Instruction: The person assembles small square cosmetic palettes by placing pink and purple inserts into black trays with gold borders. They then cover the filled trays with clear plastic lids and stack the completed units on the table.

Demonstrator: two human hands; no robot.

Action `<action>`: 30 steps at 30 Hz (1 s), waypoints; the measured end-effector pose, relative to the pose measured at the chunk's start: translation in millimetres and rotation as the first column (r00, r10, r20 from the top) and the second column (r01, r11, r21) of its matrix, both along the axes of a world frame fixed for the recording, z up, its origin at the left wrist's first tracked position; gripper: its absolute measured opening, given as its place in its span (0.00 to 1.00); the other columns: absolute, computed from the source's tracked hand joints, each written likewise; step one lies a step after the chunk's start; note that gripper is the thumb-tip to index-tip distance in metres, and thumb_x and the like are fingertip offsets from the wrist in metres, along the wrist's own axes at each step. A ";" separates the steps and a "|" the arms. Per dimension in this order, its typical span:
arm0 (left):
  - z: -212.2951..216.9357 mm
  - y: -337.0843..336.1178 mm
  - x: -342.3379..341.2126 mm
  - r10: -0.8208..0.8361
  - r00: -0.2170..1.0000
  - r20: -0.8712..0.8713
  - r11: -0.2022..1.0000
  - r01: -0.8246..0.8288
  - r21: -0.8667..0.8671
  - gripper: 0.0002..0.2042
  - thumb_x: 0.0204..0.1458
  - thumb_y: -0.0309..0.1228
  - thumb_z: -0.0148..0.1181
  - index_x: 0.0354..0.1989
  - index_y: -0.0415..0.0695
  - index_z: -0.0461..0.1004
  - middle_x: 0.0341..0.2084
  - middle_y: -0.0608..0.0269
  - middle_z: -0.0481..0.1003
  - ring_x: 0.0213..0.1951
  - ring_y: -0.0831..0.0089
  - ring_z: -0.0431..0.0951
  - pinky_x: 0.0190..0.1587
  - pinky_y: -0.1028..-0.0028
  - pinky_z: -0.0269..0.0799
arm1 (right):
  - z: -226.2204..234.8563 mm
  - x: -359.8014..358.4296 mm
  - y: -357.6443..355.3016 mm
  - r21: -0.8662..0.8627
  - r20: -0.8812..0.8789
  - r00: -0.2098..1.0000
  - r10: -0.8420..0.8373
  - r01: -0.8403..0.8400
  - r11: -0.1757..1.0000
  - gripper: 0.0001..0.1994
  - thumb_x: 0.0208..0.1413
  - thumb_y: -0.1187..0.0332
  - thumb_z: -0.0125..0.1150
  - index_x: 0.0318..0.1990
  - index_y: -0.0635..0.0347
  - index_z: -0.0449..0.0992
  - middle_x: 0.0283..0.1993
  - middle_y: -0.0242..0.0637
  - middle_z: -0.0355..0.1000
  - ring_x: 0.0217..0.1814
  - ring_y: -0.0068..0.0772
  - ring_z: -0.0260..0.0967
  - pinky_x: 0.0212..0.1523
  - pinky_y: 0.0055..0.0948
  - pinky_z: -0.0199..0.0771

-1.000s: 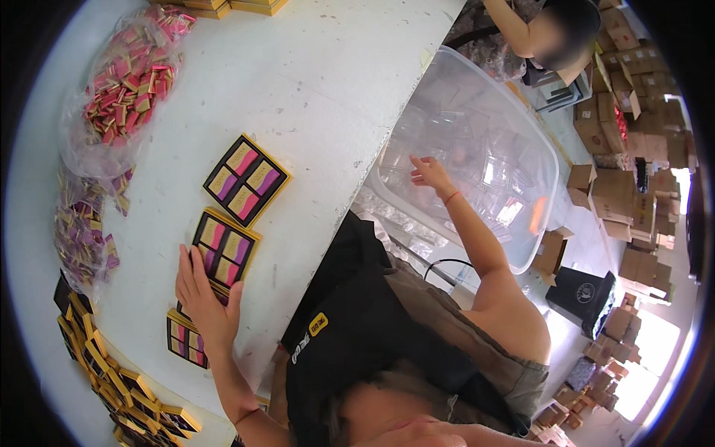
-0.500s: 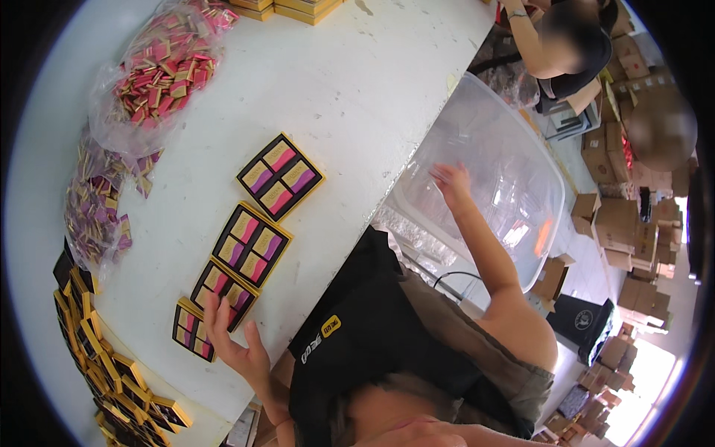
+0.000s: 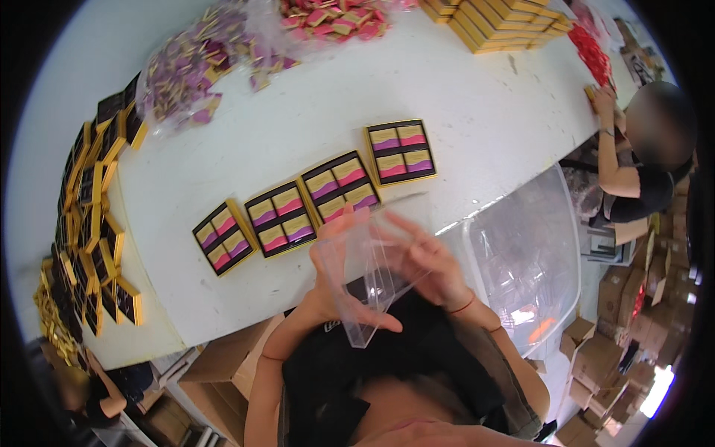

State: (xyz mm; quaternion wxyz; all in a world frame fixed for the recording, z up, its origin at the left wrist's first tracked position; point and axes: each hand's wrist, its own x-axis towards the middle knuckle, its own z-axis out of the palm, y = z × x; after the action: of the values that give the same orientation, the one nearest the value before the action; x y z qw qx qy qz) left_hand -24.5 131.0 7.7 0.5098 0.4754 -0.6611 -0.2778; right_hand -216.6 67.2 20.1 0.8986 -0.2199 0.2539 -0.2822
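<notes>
Both of my hands hold a clear plastic lid or sleeve (image 3: 366, 277) in front of my chest, just at the table's near edge. My left hand (image 3: 337, 287) grips its left and lower side, with the thumb across the bottom. My right hand (image 3: 426, 262) holds its right side, fingers spread. Beyond my hands, a row of several square gold-edged boxes (image 3: 281, 217) lies on the white table (image 3: 477, 112), each filled with gold, pink and purple pieces.
A big clear plastic bin (image 3: 525, 253) stands to my right. Empty gold-and-black boxes (image 3: 88, 223) pile up at the left. Bags of purple (image 3: 186, 71) and pink (image 3: 328, 16) wrapped sweets and stacked gold boxes (image 3: 506, 21) lie at the far side. Another person (image 3: 633, 164) works at the right.
My right hand came out of the clear bin and my left hand left the boxes; both now meet on the clear plastic piece. The view has swung left, so the row of boxes sits more centrally.
</notes>
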 end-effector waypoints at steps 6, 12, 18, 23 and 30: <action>22.1 -17.2 19.8 0.376 0.838 0.395 0.893 -0.442 0.087 0.60 0.21 0.48 0.82 0.68 0.42 0.56 0.60 0.51 0.60 0.61 0.55 0.59 0.61 0.55 0.56 | 14.9 -38.1 -69.7 -0.961 -0.273 0.435 -0.858 -0.162 0.223 0.27 0.56 0.83 0.50 0.65 0.69 0.62 0.65 0.49 0.66 0.62 0.45 0.66 0.59 0.41 0.69; 2.0 -43.2 23.9 0.197 0.708 0.679 0.924 -0.365 0.112 0.55 0.29 0.47 0.78 0.69 0.45 0.56 0.59 0.55 0.61 0.59 0.53 0.60 0.61 0.55 0.55 | -9.0 -7.3 -106.4 -0.715 -0.362 0.367 -0.857 -0.699 0.003 0.31 0.45 0.77 0.64 0.61 0.66 0.68 0.62 0.50 0.68 0.58 0.51 0.66 0.57 0.38 0.69; 3.8 -54.5 38.9 0.096 0.732 0.674 0.934 -0.300 0.193 0.52 0.32 0.46 0.76 0.69 0.45 0.55 0.60 0.53 0.60 0.59 0.53 0.60 0.63 0.57 0.54 | 10.4 -24.8 -122.7 -0.574 -0.635 0.495 -0.592 -0.816 -0.066 0.52 0.30 0.66 0.79 0.70 0.49 0.59 0.71 0.46 0.56 0.59 0.51 0.60 0.62 0.43 0.62; 8.6 -66.6 44.8 0.035 0.770 0.637 0.928 -0.263 0.266 0.51 0.33 0.45 0.74 0.69 0.43 0.55 0.60 0.50 0.60 0.61 0.52 0.60 0.64 0.57 0.54 | 13.8 -29.4 -162.8 -0.572 -0.628 0.547 -0.553 -0.807 -0.147 0.51 0.29 0.68 0.79 0.69 0.44 0.61 0.68 0.45 0.58 0.62 0.51 0.57 0.66 0.45 0.57; -3.0 -65.8 21.4 0.083 0.726 0.683 0.924 -0.312 0.219 0.53 0.32 0.44 0.74 0.70 0.42 0.53 0.62 0.49 0.59 0.63 0.51 0.59 0.66 0.56 0.52 | 12.4 -16.0 -191.7 -0.677 -0.656 0.694 -0.297 -0.715 -0.174 0.48 0.30 0.67 0.80 0.67 0.44 0.64 0.68 0.43 0.58 0.71 0.53 0.48 0.71 0.46 0.53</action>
State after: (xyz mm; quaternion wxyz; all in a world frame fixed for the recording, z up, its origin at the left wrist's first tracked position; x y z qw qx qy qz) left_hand -3.1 65.2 4.7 0.1852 0.6870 -0.6891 -0.1376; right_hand -232.6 -124.5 32.5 0.2940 -0.9312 0.1934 -0.0946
